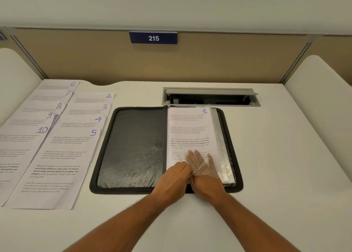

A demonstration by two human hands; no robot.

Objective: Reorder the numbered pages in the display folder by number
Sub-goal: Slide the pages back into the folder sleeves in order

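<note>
Right hand [202, 168] flat, fingers slid inside clear sleeve over page 1 [188, 133] | left hand [176, 177] pressing sleeve's lower edge | display folder [133, 147] open mid-surface | pages 2–10 [57, 137] fanned at 9 o'clock

white desk [266, 156] | open cable tray [210, 96] | blue "215" sign [153, 38] | tan partition [95, 61]

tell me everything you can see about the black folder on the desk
The black folder lies open and flat on the white desk, just below a cable hatch. It has a dark zip border and looks padded and glossy on its left inside cover. Its right half holds clear sleeves, with page 1 on top. The right hand is inside the top sleeve, and the left hand presses the page's lower edge. Loose numbered pages lie to its left.
</note>
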